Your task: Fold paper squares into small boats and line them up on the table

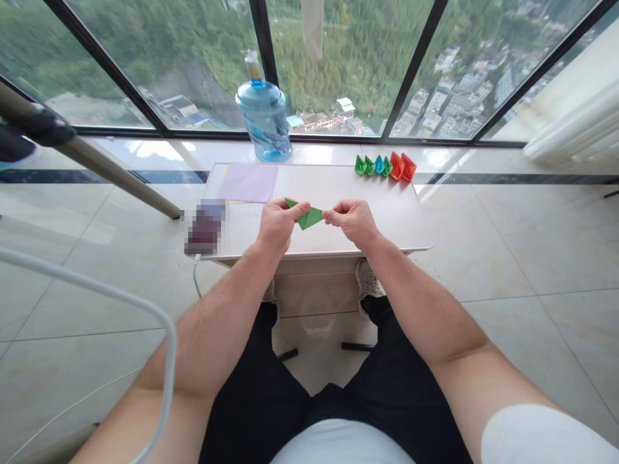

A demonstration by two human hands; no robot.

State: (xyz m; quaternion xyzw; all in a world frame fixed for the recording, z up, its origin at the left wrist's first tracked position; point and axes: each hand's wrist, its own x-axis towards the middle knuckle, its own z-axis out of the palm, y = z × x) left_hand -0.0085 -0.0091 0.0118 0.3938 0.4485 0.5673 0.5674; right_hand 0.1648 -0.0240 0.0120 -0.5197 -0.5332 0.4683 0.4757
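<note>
Right, both hands are working one piece of folded green paper [312, 219] in mid-air over the near half of the pale surface [319, 183]. Left hand [276, 227]: grip is pinching the paper's left part, thumb lying across the top face. Right hand [355, 222]: grip is pinching just the right corner, thumb against fingers. A point of the paper is hanging downward between the two. Lilac sheet [249, 182] is lying flat at the far left, a yellow edge showing under it. Pixelated item [206, 229] is sitting at the left edge, can't tell what; a white cable [195, 277] is running from its near side. Far right: row of folded paper pieces [385, 166] is standing side by side, green, green, blue, green, red, red. Blue water jug [264, 122] is standing beyond the surface, by the window.
</note>
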